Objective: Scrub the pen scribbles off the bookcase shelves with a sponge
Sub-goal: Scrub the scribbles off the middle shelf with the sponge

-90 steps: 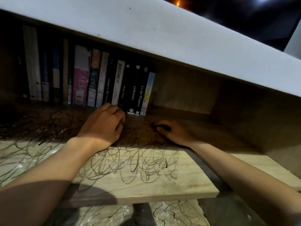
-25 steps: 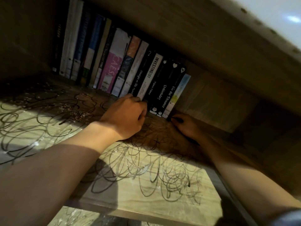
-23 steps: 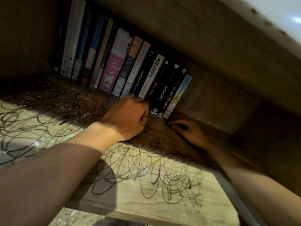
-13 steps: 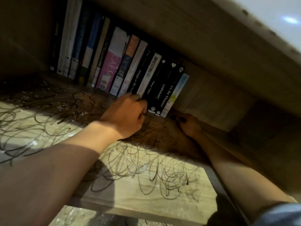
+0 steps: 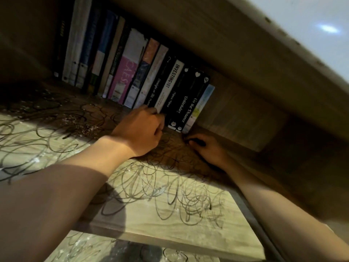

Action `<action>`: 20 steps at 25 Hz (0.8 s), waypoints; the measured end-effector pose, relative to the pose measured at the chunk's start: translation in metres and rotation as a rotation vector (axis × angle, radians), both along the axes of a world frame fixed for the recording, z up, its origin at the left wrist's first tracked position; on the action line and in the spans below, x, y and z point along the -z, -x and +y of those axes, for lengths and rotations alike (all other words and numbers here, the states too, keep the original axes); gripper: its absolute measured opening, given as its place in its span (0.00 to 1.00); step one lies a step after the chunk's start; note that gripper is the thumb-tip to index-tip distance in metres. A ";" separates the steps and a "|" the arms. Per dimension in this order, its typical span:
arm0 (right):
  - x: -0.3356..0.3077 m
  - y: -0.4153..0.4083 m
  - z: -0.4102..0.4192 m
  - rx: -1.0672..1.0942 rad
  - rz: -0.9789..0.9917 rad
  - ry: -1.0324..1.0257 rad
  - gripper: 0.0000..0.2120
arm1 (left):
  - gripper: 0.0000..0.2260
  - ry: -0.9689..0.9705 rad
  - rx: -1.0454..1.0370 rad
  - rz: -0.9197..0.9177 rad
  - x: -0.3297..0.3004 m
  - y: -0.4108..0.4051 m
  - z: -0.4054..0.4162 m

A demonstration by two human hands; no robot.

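Observation:
A wooden shelf (image 5: 170, 224) is covered with black pen scribbles (image 5: 170, 190), and white specks lie among them. My left hand (image 5: 139, 133) rests on the shelf as a loose fist, its curled fingers against the bottom of the book row (image 5: 143, 76). Deep in the shadow just right of the last book, my right hand (image 5: 211, 152) presses down on the shelf. It grips a small dark sponge (image 5: 197, 143), which is mostly hidden under the fingers.
The shelf above (image 5: 245, 59) hangs low over both hands. The back panel (image 5: 236, 114) and a dark side wall (image 5: 311, 157) close in the space on the right. A lower shelf (image 5: 90, 250), also scribbled on, shows below the front edge.
My right hand has shifted slightly back and forth with the sponge on the shelf beside the last book. The left hand has stayed at the books.

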State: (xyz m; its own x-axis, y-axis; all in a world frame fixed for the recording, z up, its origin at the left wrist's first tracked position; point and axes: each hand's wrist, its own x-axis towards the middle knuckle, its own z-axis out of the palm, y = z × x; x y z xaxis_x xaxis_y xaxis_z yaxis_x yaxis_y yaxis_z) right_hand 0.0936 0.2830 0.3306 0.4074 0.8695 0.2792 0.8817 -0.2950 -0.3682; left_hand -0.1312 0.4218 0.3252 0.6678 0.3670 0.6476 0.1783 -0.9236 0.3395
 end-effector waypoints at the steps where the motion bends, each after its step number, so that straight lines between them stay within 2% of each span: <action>1: 0.000 0.007 -0.011 -0.083 0.040 -0.005 0.10 | 0.07 -0.004 0.003 -0.008 0.001 0.000 0.000; 3: -0.003 0.007 -0.021 -0.134 0.115 0.011 0.11 | 0.07 -0.011 0.008 -0.012 0.001 -0.001 0.000; 7: -0.002 0.012 0.001 -0.012 0.079 -0.037 0.10 | 0.07 0.006 0.005 0.005 0.000 -0.001 0.000; 11: -0.006 0.026 -0.028 -0.133 0.153 0.000 0.11 | 0.07 0.011 0.006 0.014 0.001 0.001 0.000; 13: -0.014 0.016 -0.036 -0.046 0.172 0.022 0.10 | 0.07 0.019 0.016 0.031 0.000 0.001 -0.001; 15: -0.014 0.012 -0.025 0.072 0.097 0.029 0.11 | 0.07 0.029 0.023 0.042 0.001 0.000 -0.001; 17: -0.005 0.025 -0.013 0.024 0.065 0.024 0.12 | 0.06 0.038 0.027 0.040 0.001 0.001 0.000; 20: -0.004 0.033 -0.036 -0.141 0.144 0.048 0.13 | 0.06 0.049 0.031 0.027 0.002 0.001 0.002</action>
State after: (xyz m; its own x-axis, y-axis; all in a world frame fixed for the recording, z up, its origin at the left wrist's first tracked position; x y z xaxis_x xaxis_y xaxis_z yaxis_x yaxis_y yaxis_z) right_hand 0.0604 0.2475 0.3348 0.3131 0.9317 0.1839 0.8548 -0.1921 -0.4821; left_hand -0.1324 0.4234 0.3230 0.6962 0.3772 0.6108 0.1599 -0.9110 0.3803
